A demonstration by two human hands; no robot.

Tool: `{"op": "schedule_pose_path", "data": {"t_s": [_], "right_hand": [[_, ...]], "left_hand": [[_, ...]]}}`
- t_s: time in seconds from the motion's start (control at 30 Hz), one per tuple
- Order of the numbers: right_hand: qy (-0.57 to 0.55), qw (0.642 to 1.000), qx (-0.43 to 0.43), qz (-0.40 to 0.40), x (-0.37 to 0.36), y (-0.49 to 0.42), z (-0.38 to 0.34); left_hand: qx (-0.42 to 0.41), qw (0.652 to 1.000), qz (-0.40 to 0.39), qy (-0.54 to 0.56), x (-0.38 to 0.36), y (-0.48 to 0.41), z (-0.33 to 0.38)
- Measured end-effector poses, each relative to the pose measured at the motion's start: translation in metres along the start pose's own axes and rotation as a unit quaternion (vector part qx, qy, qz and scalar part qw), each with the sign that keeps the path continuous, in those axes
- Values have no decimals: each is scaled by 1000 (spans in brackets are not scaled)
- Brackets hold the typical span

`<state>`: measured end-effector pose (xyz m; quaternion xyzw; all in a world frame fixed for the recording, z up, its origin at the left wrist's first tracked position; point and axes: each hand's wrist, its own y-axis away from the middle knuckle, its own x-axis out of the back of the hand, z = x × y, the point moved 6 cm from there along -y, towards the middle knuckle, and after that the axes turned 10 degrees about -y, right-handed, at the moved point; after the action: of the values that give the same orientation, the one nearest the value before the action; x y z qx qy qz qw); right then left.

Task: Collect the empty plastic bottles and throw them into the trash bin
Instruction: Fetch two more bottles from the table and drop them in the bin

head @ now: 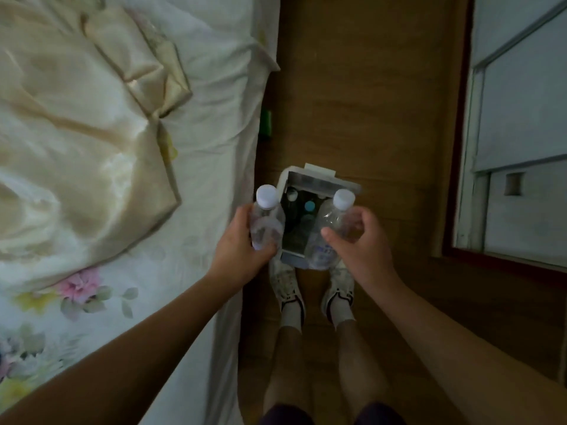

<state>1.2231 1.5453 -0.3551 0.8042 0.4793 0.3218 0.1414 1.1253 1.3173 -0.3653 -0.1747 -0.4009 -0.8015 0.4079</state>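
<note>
Bare forearms reach out over the bin [319,182]. The left hand [242,243] is wrapped around one clear bottle [266,219], the right hand [359,240] curls around another bottle [329,222], both above the bin's open top. Sneakers [288,289] stand just before the bin, the bed [122,148] beside it.

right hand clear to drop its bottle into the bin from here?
Probably yes. The right hand holds its bottle over the trash bin, whose top is open. The left hand and its bottle sit off to the side.
</note>
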Motion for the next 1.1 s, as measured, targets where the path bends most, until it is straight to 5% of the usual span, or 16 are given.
{"op": "schedule_pose_path", "data": {"t_s": [0.47,0.67,0.9,1.1], "right_hand": [[72,996,41,-43,-58,-80,114],[86,992,-41,-79,-56,-82,133],[121,958,-152,-210,-49,-62,150],[148,963,-107,-199,-14,-34,115]], "left_hand": [[31,999,1,26,-125,-66,-71],[34,995,-24,-87,-126,-65,-75],[70,975,-107,-183,-108,-56,-90],[113,956,-135,-236,-69,-9,-104]]}}
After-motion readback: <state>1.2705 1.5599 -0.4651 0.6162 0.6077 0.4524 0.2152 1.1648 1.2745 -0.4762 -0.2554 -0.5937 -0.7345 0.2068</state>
